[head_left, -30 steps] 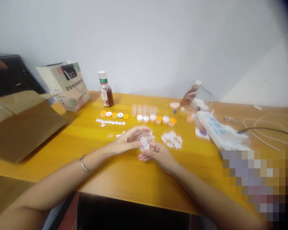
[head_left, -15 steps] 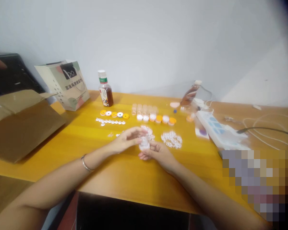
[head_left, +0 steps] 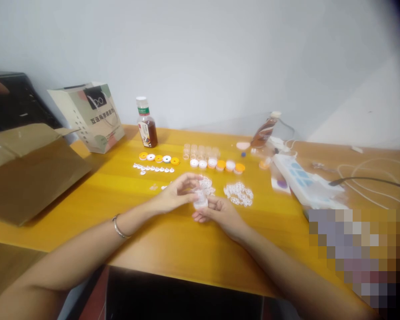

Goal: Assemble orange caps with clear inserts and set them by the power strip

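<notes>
Both my hands meet over the middle of the yellow table (head_left: pixel 173 249). My right hand (head_left: pixel 218 213) cups a small clear plastic vial (head_left: pixel 200 200) from below. My left hand (head_left: pixel 176 193), a bangle on its wrist, pinches at the vial's top with its fingertips. Just behind the hands lie two heaps of small white perforated discs (head_left: pixel 239 194). Farther back stand a row of clear vials (head_left: pixel 200 152), a row of white and orange caps (head_left: pixel 220 165), a row of orange and white rings (head_left: pixel 159 158), and a line of tiny white pieces (head_left: pixel 153 169).
A brown drink bottle (head_left: pixel 147 124) and a paper bag (head_left: pixel 91 116) stand at the back left beside an open cardboard box (head_left: pixel 26 171). A tilted bottle (head_left: pixel 263 131), a white power strip (head_left: pixel 303 180) and cables (head_left: pixel 370 180) fill the right side.
My hands and the vial have shifted slightly away from me, and my left fingers have closed in tighter on the vial's top.
</notes>
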`<state>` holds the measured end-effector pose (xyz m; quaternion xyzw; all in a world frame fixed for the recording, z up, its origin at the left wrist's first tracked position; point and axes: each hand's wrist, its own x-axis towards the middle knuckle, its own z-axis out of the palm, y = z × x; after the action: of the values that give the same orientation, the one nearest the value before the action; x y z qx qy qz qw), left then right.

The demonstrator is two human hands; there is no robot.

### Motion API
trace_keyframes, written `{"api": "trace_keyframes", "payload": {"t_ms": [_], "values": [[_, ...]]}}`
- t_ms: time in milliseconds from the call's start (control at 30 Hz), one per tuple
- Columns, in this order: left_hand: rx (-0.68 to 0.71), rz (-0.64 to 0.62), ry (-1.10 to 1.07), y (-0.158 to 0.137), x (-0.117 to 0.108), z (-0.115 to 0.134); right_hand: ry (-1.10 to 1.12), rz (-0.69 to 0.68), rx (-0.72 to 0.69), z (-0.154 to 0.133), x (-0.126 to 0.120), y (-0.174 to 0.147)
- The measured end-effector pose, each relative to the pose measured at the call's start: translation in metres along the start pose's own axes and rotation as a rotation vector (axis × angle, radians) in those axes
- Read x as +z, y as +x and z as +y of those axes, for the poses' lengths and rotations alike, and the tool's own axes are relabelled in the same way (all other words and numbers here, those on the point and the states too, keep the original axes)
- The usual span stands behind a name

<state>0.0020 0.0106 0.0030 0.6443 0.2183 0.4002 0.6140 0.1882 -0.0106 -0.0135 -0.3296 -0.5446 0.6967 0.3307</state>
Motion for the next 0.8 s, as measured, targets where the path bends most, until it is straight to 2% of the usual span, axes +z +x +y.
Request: {"api": "trace_keyframes", "payload": {"t_ms": [100,233,367,467,600,733,800], "values": [[-0.025,-0.074,-0.057,0.0001,-0.0002,0.0002,-0.001,-0.001,-0.005,0.0004,0.0,0.0],[-0.025,0.0,-0.017,0.0002,-0.0004,-0.0003,-0.001,-0.004,-0.007,0.0,0.0003,0.0001],[-0.076,-0.074,-0.089,0.0005,-0.0012,-0.002,0.01,0.007,0.004,-0.0011,0.001,-0.0001],[-0.053,0.032,-0.006,0.0008,-0.0019,-0.0037,0.02,0.013,0.009,-0.0017,0.0011,-0.0002],[-0.093,-0.039,0.003,0.0005,-0.0017,-0.0032,0.03,0.012,0.019,-0.0017,0.0,0.0],[-0.032,0.063,0.047,0.0005,-0.0013,-0.0036,0.039,0.015,0.016,-0.0015,-0.0006,0.0001],[-0.033,0.048,0.012,0.0009,-0.0016,-0.0046,0.047,0.016,0.016,-0.0018,-0.0002,-0.0001]]}}
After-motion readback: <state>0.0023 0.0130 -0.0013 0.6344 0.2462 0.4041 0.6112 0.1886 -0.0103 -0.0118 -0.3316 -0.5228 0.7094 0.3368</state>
